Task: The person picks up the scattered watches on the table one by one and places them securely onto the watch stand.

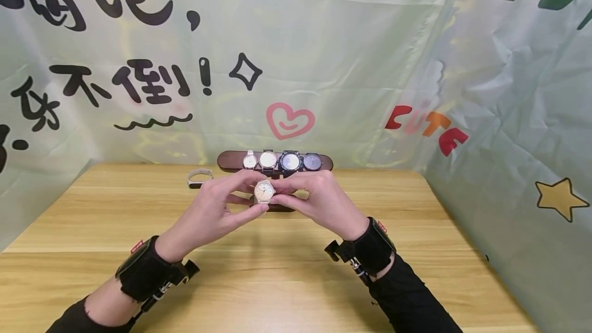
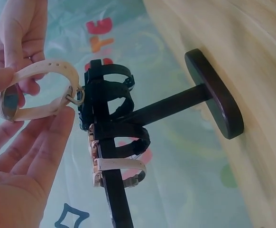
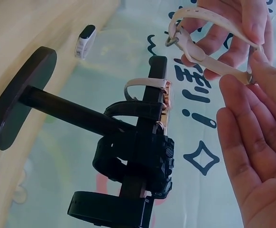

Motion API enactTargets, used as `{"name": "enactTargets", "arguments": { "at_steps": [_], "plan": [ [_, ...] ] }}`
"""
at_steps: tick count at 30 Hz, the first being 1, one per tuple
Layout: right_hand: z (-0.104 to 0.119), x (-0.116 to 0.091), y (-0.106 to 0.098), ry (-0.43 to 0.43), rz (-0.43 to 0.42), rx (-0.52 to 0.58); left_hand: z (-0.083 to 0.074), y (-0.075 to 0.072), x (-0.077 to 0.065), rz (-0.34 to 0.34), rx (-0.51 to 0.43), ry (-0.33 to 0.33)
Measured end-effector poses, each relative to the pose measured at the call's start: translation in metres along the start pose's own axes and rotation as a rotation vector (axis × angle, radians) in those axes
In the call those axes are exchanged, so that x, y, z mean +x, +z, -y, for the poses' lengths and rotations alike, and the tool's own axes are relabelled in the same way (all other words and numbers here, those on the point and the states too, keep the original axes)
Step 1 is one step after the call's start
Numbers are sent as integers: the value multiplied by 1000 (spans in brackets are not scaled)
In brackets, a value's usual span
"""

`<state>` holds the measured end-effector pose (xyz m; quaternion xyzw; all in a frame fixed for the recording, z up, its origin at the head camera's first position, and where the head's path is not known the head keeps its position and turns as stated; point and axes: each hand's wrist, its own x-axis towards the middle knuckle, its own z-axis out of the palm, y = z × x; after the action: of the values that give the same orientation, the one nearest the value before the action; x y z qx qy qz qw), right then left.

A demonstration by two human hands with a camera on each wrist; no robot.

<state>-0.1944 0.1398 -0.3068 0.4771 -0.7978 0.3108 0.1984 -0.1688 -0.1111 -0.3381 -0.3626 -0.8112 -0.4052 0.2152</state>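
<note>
A wristwatch (image 1: 264, 191) with a pale strap and light round dial is held up between both hands, dial toward the head camera. My left hand (image 1: 217, 208) holds its left side, thumb low by the strap and fingers behind and above. From the other side, my right hand (image 1: 319, 198) pinches the case edge between thumb and fingers. In the left wrist view, the strap (image 2: 64, 70) curves into a loop, its ends meeting at a metal buckle (image 2: 75, 96). Just behind the hands stands a dark watch stand (image 1: 227, 161), its post partly hidden in the head view.
Several watches hang on the stand's bar: a small white-strapped one (image 1: 250, 161), a rose-gold-cased one (image 1: 267, 160) and bulkier black ones (image 1: 290, 161). A white fitness band (image 1: 200, 177) lies on the wooden table (image 1: 129, 209) to the left. Printed cloth (image 1: 347, 66) hangs behind.
</note>
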Motion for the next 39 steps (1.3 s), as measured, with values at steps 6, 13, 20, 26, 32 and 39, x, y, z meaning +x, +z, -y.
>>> {"name": "enactTargets", "arguments": {
  "at_steps": [6,13,20,26,32,39],
  "plan": [
    [1,0,0,-5,-2,21,0,0,0,8,-28,4],
    [2,0,-3,3,9,16,1,-4,2,26,-49,27],
    [-3,-3,-12,53,25,-36,3,-13,3,-14,40,36],
    [-6,-5,-25,83,-6,-68,4,-25,4,-51,109,26],
    [-13,-7,-37,109,-62,-87,6,-38,6,-66,146,13],
    [-24,-11,-47,215,-80,-121,8,-51,7,-107,171,-8]
  ]
}}
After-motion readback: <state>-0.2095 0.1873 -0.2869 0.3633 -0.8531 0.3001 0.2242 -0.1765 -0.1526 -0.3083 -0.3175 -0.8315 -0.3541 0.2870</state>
